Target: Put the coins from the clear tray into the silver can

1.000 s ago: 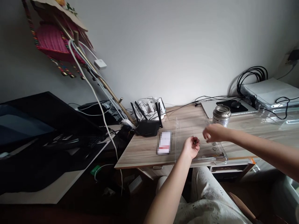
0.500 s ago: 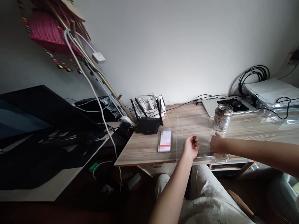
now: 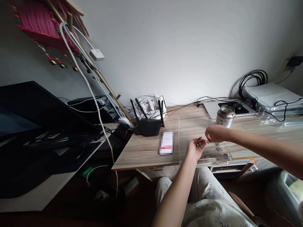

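Note:
My left hand [image 3: 194, 149] is palm up and cupped, with several small coins [image 3: 199, 144] held in the curled fingers. Close to its fingertips is my right hand [image 3: 216, 133], its fingers pinched together and pointing down; what they hold, if anything, is hidden. Both are above a clear plastic tray [image 3: 187, 132] on the wooden desk. More coins [image 3: 218, 148] lie in the tray's right front part, below my right hand. A silver tin [image 3: 222, 119] with printed sides stands just behind my right wrist, which partly covers it.
A phone [image 3: 166, 143] lies left of the tray, with a black router [image 3: 148, 126] behind it. At the back right are a silver laptop [image 3: 209, 108], a black mouse [image 3: 237, 106] and coiled cable [image 3: 254, 78]. A white cable [image 3: 98, 110] hangs at left.
My right hand has lifted from the tray near the tin and moved left to my left hand's fingertips. Coins it covered now show. My left hand has turned slightly toward it.

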Motion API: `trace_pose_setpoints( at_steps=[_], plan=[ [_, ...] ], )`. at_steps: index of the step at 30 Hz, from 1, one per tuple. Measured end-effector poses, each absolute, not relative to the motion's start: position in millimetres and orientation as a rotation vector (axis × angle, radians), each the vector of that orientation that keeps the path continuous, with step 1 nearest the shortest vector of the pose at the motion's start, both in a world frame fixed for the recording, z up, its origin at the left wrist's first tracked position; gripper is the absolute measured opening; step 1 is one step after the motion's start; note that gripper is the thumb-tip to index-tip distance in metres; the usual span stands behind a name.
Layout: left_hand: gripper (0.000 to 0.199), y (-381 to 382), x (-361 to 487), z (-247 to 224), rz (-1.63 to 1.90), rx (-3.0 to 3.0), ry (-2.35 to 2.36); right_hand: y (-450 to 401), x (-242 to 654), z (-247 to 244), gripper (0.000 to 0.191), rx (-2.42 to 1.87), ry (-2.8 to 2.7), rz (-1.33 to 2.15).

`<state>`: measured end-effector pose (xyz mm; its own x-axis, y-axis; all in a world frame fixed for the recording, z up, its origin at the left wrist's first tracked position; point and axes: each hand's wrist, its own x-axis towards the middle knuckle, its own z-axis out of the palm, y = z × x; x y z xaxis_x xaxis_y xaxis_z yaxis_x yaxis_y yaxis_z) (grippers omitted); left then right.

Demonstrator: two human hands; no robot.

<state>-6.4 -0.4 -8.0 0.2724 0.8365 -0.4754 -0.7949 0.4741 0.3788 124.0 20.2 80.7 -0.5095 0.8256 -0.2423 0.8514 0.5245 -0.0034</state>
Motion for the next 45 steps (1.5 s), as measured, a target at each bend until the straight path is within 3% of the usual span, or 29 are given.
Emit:
trace_pose_setpoints(
  at_steps=[3, 7, 11, 17, 24, 30, 45],
  plan=[
    [0.017, -1, -7, -7, 1.089, 0.092, 0.628, 24, 124, 94, 0.024, 1.525, 2.702, -0.130],
    [0.013, -2, -11, -7, 1.187, 0.062, 0.668, 21, 142, 71, 0.018, 1.481, 2.520, -0.026],
    [0.011, -3, -14, -9, 1.169, 0.115, 0.636, 14, 157, 37, 0.038, 1.359, 2.440, 0.061],
    [0.010, -4, -14, -7, 1.167, 0.150, 0.644, 13, 165, 21, 0.018, 1.363, 2.523, 0.180],
    [0.008, -5, -14, -5, 1.159, 0.165, 0.649, 24, 175, 22, 0.005, 1.350, 2.593, 0.038],
    [0.009, -5, -14, -6, 1.166, 0.175, 0.641, 21, 176, 27, 0.015, 1.328, 2.641, -0.224],
    [0.018, -2, -10, -9, 1.108, 0.171, 0.693, 23, 161, 30, 0.010, 1.271, 2.416, -0.107]
  ],
)
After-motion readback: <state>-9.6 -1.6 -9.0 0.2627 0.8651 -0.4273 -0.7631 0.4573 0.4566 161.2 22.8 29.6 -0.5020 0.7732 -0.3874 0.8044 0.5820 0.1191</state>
